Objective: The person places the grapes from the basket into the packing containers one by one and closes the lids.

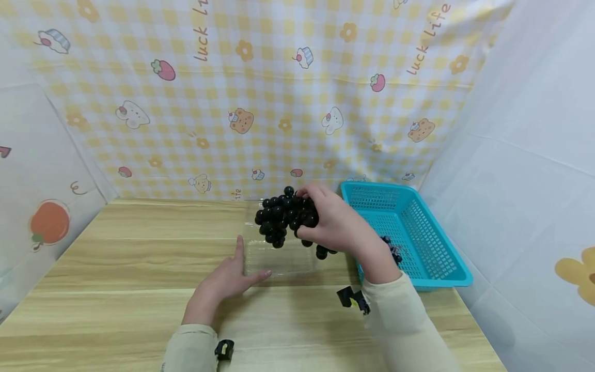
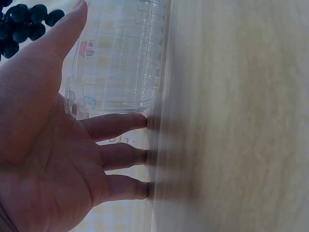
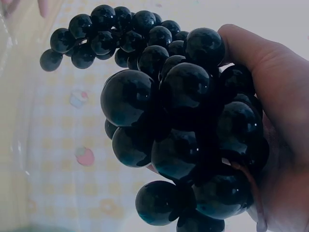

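A bunch of dark grapes [image 1: 277, 217] hangs in the grip of my right hand [image 1: 337, 222], held over a clear plastic box [image 1: 279, 258] on the table. In the right wrist view the grapes [image 3: 183, 92] fill the palm, and a brown stem [image 3: 251, 188] shows by it. My left hand [image 1: 228, 276] is at the box's near left corner, thumb along the front and fingers straight beside the left wall. Seen from the left wrist, the fingers [image 2: 123, 157] are spread, their tips down at the table, close to the clear box [image 2: 116, 58].
A turquoise plastic basket [image 1: 437, 243] stands at the right, with more dark grapes [image 1: 392, 250] by its left side, partly hidden behind my right forearm. A patterned yellow checked cloth [image 1: 279, 93] hangs behind the wooden table [image 1: 139, 258]. White sheets [image 1: 525, 170] flank both sides.
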The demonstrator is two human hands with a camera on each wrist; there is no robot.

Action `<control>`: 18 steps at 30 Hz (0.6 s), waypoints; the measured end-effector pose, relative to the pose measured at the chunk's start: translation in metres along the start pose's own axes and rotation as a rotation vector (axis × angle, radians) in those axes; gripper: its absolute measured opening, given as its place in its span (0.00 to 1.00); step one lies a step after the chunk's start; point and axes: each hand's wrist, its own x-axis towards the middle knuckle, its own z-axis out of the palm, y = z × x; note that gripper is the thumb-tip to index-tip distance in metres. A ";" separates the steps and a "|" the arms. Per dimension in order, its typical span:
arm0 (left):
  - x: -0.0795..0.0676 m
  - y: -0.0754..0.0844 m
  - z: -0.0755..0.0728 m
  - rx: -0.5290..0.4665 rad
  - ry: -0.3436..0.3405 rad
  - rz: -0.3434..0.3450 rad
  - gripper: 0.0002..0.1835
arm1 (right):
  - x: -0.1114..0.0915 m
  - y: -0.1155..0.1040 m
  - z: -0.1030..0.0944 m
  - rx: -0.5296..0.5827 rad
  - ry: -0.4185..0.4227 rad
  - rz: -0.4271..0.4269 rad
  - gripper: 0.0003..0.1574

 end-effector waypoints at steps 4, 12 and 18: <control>0.001 0.000 0.000 0.007 0.004 -0.001 0.73 | 0.004 -0.003 0.014 0.023 -0.034 -0.019 0.44; 0.000 -0.001 0.000 -0.048 0.024 0.011 0.73 | 0.014 -0.001 0.041 0.062 -0.121 -0.056 0.42; -0.001 -0.002 0.001 -0.046 0.036 0.035 0.71 | 0.022 0.008 0.055 0.074 -0.165 -0.058 0.42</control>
